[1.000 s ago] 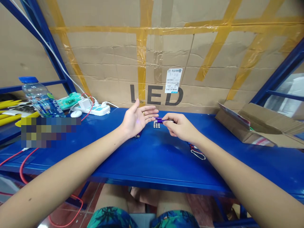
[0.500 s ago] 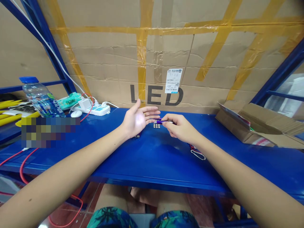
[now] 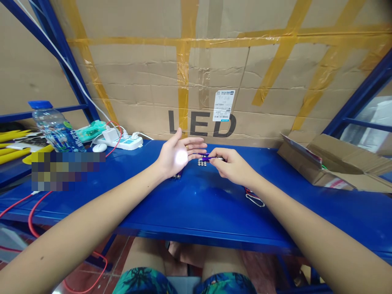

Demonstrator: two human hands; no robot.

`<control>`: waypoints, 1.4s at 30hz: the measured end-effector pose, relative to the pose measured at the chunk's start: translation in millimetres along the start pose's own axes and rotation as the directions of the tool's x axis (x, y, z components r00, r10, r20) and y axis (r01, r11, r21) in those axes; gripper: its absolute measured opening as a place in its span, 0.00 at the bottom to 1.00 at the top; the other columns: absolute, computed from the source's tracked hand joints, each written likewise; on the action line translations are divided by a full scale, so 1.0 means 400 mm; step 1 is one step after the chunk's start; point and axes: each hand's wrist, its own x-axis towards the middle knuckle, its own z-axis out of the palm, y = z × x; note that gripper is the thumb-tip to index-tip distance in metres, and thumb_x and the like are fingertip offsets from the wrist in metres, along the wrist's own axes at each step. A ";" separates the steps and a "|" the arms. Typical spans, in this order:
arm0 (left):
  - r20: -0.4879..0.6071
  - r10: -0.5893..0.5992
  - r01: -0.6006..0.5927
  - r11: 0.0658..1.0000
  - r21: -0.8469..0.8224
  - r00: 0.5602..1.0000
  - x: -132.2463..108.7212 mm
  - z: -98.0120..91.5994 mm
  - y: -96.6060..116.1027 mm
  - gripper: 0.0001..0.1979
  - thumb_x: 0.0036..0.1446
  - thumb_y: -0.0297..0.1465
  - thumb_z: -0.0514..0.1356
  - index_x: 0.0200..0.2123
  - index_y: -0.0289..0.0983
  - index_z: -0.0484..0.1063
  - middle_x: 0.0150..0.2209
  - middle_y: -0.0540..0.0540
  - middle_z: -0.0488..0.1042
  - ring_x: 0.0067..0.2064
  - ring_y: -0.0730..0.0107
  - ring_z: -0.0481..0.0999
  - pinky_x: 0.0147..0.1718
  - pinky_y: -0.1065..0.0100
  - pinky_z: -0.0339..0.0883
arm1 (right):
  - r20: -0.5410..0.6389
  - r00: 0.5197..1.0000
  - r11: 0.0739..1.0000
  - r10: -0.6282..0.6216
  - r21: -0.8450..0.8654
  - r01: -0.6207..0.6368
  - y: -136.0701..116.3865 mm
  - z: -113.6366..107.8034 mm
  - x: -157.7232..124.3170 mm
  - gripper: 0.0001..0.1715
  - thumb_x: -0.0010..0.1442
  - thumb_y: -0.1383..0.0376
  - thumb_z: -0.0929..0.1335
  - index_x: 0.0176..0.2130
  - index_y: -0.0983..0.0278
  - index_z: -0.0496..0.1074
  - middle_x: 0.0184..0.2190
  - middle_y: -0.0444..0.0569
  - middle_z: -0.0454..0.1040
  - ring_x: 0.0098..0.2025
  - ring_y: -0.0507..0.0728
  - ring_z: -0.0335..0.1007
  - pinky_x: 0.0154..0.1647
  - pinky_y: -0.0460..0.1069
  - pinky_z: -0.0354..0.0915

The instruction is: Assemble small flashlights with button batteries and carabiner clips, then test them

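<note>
My right hand (image 3: 228, 163) is closed around a small purple flashlight (image 3: 204, 159), whose front end points left. Its beam makes a bright white spot on the palm of my left hand (image 3: 174, 155). That hand is open, palm turned to the light and fingers stretched out, with a ring on one finger. Below the flashlight stand several small silver button cells (image 3: 202, 164) in rows on the blue table. Some small dark and metallic pieces (image 3: 177, 177) lie partly hidden under my left hand. By my right wrist lies a silver carabiner (image 3: 255, 200) with a red strap.
An open cardboard box (image 3: 318, 163) sits at the right of the blue table (image 3: 196, 216). On the left are a water bottle (image 3: 58, 126), a white power strip (image 3: 128, 142) and red cables (image 3: 30, 216). A large taped carton (image 3: 141, 81) marked LED stands behind.
The light spot on my left palm has become brighter and whiter. Both hands stay nearly in place, and the view has shifted very slightly.
</note>
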 end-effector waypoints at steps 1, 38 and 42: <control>-0.006 -0.018 0.018 0.999 -0.038 1.000 0.000 0.002 0.000 0.40 0.61 0.59 0.44 0.50 0.31 0.75 0.53 0.31 0.76 0.55 0.47 0.75 0.52 0.51 0.70 | -0.001 1.000 1.000 -0.004 0.006 0.004 0.000 0.000 0.000 0.08 0.59 0.65 0.64 0.30 0.64 0.69 0.18 0.40 0.62 0.22 0.51 0.57 0.28 0.48 0.54; 0.006 -0.061 0.061 0.969 -0.238 0.998 0.003 0.004 0.005 0.36 0.63 0.55 0.47 0.47 0.29 0.76 0.48 0.31 0.78 0.51 0.50 0.76 0.51 0.55 0.67 | -0.002 1.000 1.000 -0.028 -0.001 0.028 0.002 -0.003 0.000 0.09 0.59 0.64 0.64 0.32 0.65 0.72 0.18 0.40 0.63 0.23 0.51 0.57 0.28 0.48 0.55; 0.008 -0.049 0.050 0.975 -0.215 0.999 0.006 0.002 0.007 0.36 0.63 0.56 0.47 0.48 0.29 0.76 0.49 0.31 0.78 0.51 0.50 0.76 0.51 0.56 0.67 | -0.003 0.999 0.999 -0.038 0.008 0.038 0.008 -0.002 0.002 0.09 0.59 0.64 0.64 0.33 0.65 0.72 0.18 0.40 0.63 0.22 0.51 0.57 0.27 0.48 0.55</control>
